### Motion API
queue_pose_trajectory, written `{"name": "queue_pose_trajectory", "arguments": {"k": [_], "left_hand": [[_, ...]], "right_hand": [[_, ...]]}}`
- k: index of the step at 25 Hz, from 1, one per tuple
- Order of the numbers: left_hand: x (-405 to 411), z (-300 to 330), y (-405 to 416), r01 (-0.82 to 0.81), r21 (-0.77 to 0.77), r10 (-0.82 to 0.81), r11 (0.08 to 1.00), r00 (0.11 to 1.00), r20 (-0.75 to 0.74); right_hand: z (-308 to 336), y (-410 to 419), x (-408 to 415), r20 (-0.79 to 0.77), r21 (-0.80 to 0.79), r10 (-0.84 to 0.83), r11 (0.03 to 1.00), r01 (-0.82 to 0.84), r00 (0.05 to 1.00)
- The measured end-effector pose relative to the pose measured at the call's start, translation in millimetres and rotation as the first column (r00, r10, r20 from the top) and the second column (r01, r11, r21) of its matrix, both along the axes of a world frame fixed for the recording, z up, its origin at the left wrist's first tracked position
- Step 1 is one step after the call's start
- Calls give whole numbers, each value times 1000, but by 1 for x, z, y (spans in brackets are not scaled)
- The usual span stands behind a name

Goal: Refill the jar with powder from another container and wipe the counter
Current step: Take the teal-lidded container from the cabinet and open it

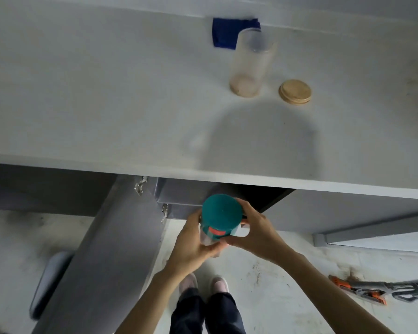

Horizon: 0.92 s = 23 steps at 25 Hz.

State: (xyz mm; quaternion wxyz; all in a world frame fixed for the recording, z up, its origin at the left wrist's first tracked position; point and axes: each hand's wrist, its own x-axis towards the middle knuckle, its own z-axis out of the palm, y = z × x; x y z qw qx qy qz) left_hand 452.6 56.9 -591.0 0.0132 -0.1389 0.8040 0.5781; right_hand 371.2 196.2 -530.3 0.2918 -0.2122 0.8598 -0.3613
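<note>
2 hands round teal-lidded container

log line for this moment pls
both hands: left hand and right hand on teal-lidded container, below counter edge | jar open, nearly empty | wooden lid beside it | blue cloth untouched

A white counter holds a tall clear jar standing up with no lid, a round wooden lid just beside it, and a blue cloth behind the jar by the wall.
</note>
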Motion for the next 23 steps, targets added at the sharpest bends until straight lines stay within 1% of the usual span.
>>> {"name": "queue_pose_trajectory", "arguments": {"k": [3,7,12,16,18,23], "left_hand": [[-5,27,-6,25,-49,-27,999,998,-53],[-22,64,-20,44,-53,-51,998,989,-137],[-53,103,-29,41,-182,-81,982,974,-213],[-83,132,-30,111,-155,-143,982,967,-212],[-101,141,-29,120,-156,-153,980,963,-220],[-156,154,-28,67,-130,-98,989,963,-250]], "right_hand": [[30,-1,2,-38,-39,-14,999,13,999],[63,-6,-3,-107,-118,-98,989,85,989],[100,-11,-23,-286,-129,-101,989,66,953],[124,-10,-54,-311,-174,-107,983,54,944],[131,-9,-73,-331,-191,-96,981,33,939],[142,-14,-130,-388,-171,-46,985,-22,920]]}}
